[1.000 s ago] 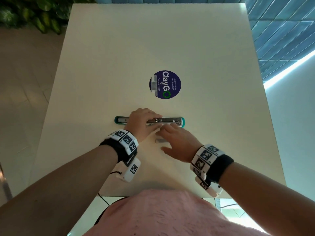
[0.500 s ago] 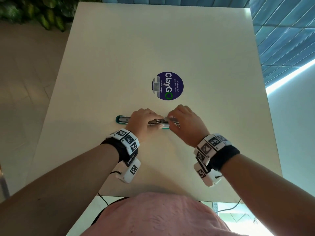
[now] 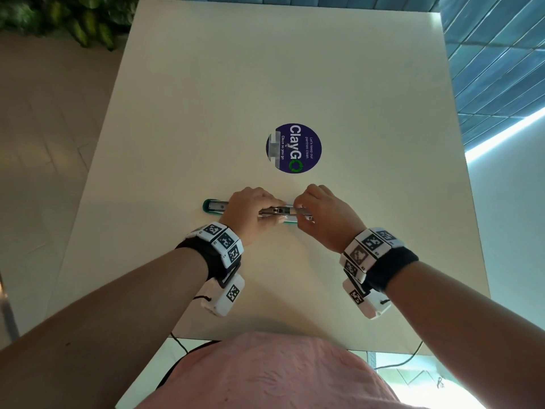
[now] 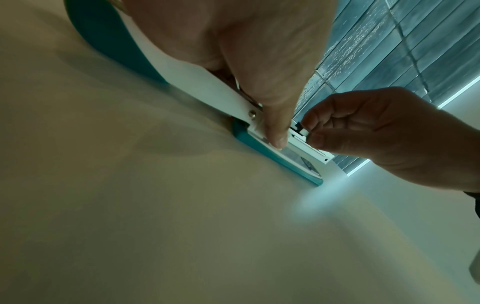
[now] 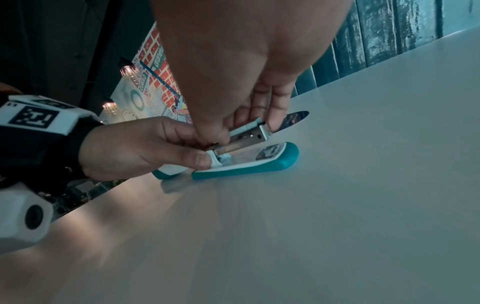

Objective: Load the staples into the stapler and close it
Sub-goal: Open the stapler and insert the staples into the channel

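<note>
A teal and white stapler [image 3: 213, 205] lies opened out flat on the cream table [image 3: 265, 69]. My left hand [image 3: 277, 214] grips it at the hinge, with the thumb [image 4: 278, 133] pressed on the near side of the metal magazine [image 5: 249, 137]. My right hand [image 3: 300, 210] hovers over the magazine and pinches the staple strip down onto its open top. Its fingertips [image 4: 309, 131] hide most of the strip. The teal base [image 5: 246, 170] rests flat on the table under the raised magazine.
A round dark blue sticker [image 3: 293, 148] lies on the table just beyond the stapler. The table's right edge [image 3: 460, 143] borders a blue tiled wall. Green plants [image 3: 73, 22] stand past the far left corner.
My right hand has lifted the small staple strip from the table in front of the stapler and carried it up onto the magazine. My left hand has stayed on the stapler.
</note>
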{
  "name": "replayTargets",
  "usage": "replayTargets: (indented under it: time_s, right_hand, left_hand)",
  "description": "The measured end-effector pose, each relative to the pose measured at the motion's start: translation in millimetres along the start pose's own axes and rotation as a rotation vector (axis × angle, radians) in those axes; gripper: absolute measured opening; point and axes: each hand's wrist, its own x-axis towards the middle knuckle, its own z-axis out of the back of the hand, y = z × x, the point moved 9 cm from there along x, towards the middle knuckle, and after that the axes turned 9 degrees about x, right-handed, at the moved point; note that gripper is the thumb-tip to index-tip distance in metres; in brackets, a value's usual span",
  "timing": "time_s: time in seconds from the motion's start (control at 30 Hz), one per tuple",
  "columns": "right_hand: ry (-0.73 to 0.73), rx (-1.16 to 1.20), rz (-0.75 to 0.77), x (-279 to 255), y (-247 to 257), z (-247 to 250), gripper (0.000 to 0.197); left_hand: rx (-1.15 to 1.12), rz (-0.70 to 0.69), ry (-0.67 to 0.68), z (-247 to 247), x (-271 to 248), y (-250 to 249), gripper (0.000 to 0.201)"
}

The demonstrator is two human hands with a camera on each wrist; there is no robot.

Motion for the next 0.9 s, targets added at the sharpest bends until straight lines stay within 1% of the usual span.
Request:
replayTargets:
  time_s: [0.2, 0.33, 0.47, 0.53, 0.7, 0.83, 0.9]
  right_hand:
    - [0.012, -0.045, -0.032, 3, -1, 0, 0.016]
    - [0.045, -0.040, -0.035, 3, -3, -2, 0.018]
    - [0.053, 0.040, -0.071, 3, -10, -2, 0.020]
    - [0.071, 0.067, -0.096, 1, -16, -6, 0.025]
    - [-0.019, 0.127, -0.111, -5, -21, -7, 0.026]
    - [-0.021, 0.131, -0.116, -5, -22, -7, 0.026]
    - [-0.006, 0.120, -0.123, -5, -23, -7, 0.026]
  left_hand:
    - [-0.013, 0.005, 0.007, 2, -1, -2, 0.031]
    - [-0.006, 0.006, 0.012, 2, -1, -2, 0.032]
    - [-0.010, 0.006, 0.011, 1, -1, -2, 0.034]
    - [-0.013, 0.006, 0.007, 2, -1, -3, 0.034]
    - [-0.008, -0.002, 0.014, 4, -2, -3, 0.033]
    - [0.017, -0.019, 0.070, 4, -2, -4, 0.035]
    - [0.060, -0.002, 0.110, 10, -4, 3, 0.034]
